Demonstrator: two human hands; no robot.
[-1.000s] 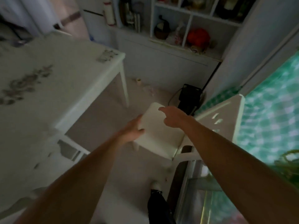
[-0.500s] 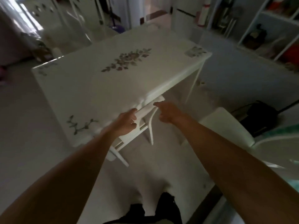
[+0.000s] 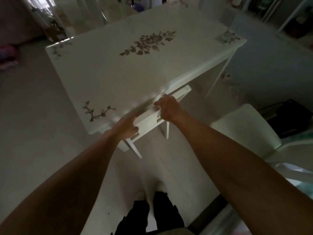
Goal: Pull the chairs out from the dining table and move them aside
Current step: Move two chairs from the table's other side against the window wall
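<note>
A white dining table [image 3: 128, 70] with flower prints fills the upper middle of the view. A white chair [image 3: 149, 122] is tucked under its near edge, with only the top of its backrest and two rear legs showing. My left hand [image 3: 126, 128] grips the left part of the backrest top rail. My right hand [image 3: 168, 107] grips the same rail further right. A second white chair [image 3: 243, 128] stands apart from the table at the right, its seat facing up.
Pale floor [image 3: 33, 133] stretches to the left of the table. A dark object [image 3: 294, 117] lies on the floor behind the right chair. White shelves [image 3: 288, 16] line the far right wall. My dark shoes [image 3: 152, 216] show at the bottom.
One second ago both hands were at the right chair's seat. I have turned left to the table, and both hands have closed on the tucked chair's backrest.
</note>
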